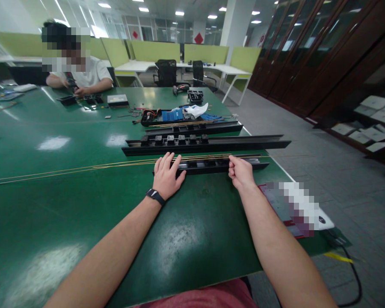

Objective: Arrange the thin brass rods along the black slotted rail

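Note:
Long thin gold-coloured rods (115, 165) run left to right across the green table (205, 231), reaching far past my left hand. My left hand (165, 176), with a dark watch on its wrist, lies fingers apart over the rods and the left end of the nearest black rail (208, 167). Toward the rail's right end, my right hand (241, 172) is closed in a pinch on the rods. A thin length sticks out to the right beyond it. Parts of the rods and rail are hidden beneath both hands.
Behind lie a longer black rail (231, 145) with several small blocks and another rail (224, 127). Farther back are a black tray (152, 116) with wires and blue packets, and a power drill (181, 89). A person (96, 75) sits across the table, handling a tool.

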`<state>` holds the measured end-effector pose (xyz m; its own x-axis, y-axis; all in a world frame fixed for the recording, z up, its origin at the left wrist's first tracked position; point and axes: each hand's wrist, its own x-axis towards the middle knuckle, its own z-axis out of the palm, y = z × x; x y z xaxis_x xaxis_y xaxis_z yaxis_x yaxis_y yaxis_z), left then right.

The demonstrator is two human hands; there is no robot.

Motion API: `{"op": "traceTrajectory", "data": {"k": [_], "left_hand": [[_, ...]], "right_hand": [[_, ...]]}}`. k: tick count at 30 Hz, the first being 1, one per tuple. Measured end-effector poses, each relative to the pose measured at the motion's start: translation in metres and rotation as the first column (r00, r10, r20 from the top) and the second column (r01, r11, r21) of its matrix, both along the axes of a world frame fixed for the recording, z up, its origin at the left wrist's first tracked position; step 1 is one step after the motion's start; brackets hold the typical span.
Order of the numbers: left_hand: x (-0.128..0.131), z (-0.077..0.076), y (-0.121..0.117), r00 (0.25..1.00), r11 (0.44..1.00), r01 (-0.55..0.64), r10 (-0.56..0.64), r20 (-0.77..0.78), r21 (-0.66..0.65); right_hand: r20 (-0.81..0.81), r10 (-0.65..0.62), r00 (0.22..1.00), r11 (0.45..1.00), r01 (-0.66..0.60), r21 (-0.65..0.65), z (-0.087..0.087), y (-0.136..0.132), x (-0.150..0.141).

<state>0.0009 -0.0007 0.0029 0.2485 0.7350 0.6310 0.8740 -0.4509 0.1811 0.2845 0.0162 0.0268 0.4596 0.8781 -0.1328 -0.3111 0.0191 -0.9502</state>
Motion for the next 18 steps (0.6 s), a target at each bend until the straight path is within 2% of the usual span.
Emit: {"op": "traceTrajectory", "data": {"k": [18], "left_hand": [[0.0002,-0.0009,0.0008,1.0,1.0,-0.014,0.014,-0.014,0.007]], "right_hand": [[-0.019,-0.013,1.0,1.0,0.013,-0.012,0.0,0.0011,0.0015]]}}
